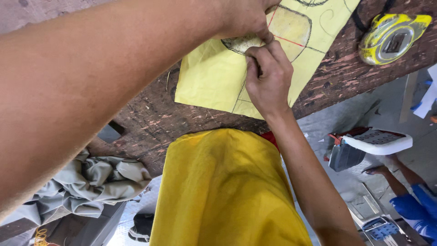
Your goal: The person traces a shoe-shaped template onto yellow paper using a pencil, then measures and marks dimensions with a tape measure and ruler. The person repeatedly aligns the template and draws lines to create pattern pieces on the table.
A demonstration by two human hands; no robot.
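At the far left a bundle of grey cloth (98, 187) lies crumpled at the edge of the worn wooden table (150, 118). Across the upper left the left forearm runs in a long diagonal toward the top centre, where the left hand (243, 18) is curled with its fingertips pressed down on a pale cut-out piece (243, 43) that lies on a sheet of yellow paper (214, 75); whether those fingers pinch the piece or only press on it cannot be told, since the knuckles hide the tips. Just below it the right hand (268, 75) is bent at the knuckles, thumb and forefinger closed together on the edge of the same piece, the two hands touching at the fingertips. The right forearm drops straight down and to the right from that hand toward the lower edge. The single yellow sheet, drawn with black curves and one red line, lies flat on the table at top centre. Below it is the person's yellow garment (223, 191). At the upper right one yellow tape measure (391, 36) rests on the table, well apart from the hands. Lower right, another person's arm in a blue sleeve (416, 205) shows on the floor beside a white device (378, 141).
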